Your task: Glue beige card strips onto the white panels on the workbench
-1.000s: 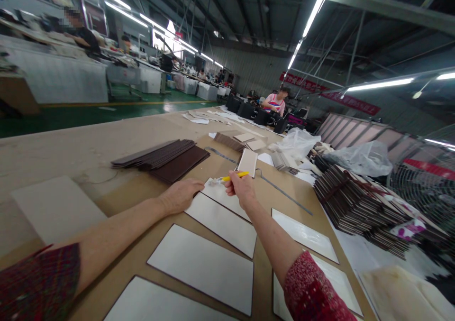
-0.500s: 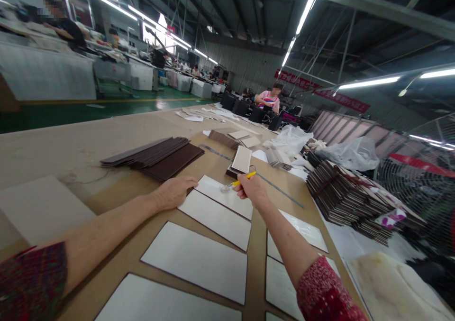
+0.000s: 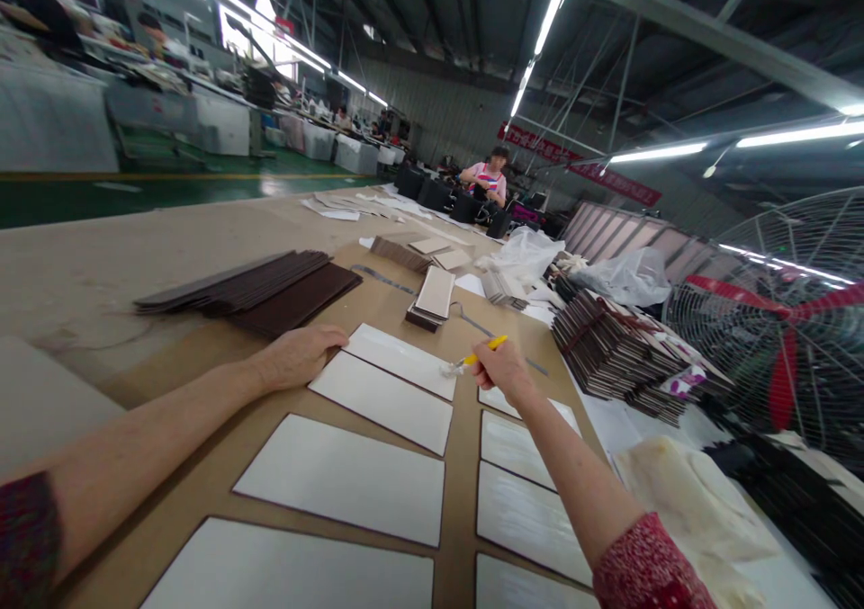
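A: What garment covers the person's arms?

B: A patterned red top. The left sleeve (image 3: 27, 528) is dark red with a fine, multicoloured woven check. The right sleeve (image 3: 652, 568) is brighter red with small pale speckles.

A: Where do the sleeves end?

B: Near the elbows. The forearms, left hand (image 3: 297, 357) and right hand (image 3: 503, 371) are bare.
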`<state>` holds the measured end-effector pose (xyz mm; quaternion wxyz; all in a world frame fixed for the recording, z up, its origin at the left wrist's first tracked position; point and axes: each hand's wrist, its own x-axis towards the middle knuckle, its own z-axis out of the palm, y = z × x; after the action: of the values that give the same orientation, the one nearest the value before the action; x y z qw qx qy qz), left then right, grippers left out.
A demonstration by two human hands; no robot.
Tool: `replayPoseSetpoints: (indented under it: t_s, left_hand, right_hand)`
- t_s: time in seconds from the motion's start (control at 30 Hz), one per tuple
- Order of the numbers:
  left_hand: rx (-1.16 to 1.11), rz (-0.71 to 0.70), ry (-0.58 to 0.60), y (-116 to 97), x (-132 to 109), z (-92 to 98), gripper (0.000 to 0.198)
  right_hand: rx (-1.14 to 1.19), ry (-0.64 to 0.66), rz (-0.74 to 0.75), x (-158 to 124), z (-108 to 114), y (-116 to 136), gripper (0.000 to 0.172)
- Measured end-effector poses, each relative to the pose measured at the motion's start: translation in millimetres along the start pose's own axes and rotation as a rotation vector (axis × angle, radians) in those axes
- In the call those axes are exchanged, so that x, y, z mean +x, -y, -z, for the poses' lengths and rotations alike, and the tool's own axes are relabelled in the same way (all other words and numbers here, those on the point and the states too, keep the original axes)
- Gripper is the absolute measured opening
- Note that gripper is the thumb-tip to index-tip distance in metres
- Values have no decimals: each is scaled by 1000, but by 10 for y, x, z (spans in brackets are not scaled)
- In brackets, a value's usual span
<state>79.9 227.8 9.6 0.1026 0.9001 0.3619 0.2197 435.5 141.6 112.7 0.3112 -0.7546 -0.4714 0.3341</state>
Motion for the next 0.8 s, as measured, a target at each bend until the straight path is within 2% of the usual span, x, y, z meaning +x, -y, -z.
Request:
replayPoseSetpoints:
  t_s: [0.13,0.23,0.4,0.57,0.67,0.8]
  left_hand:
    - [-20,-14,-4,1,-2,22,39]
    - [-30,-8,-5,0,-10,55,36]
    - [-25,14,22,-37,-4,130,42]
    - [-25,35,34,-56,9,153,47]
    - [-35,46,34,-57,13,154,47]
    - [-47,46,37,-65,17,154,47]
  right_hand:
    - [47,-40,43,-50,96,39,26]
    - [145,-38,117,-91,0,204,25]
    - [315,79,222,-128,-517,518,22]
    - [353,159,260,-82,-1046,655,25]
    - [317,177,242,-27,-1229,675,26]
    - [222,199,198,21,-1312,698,30]
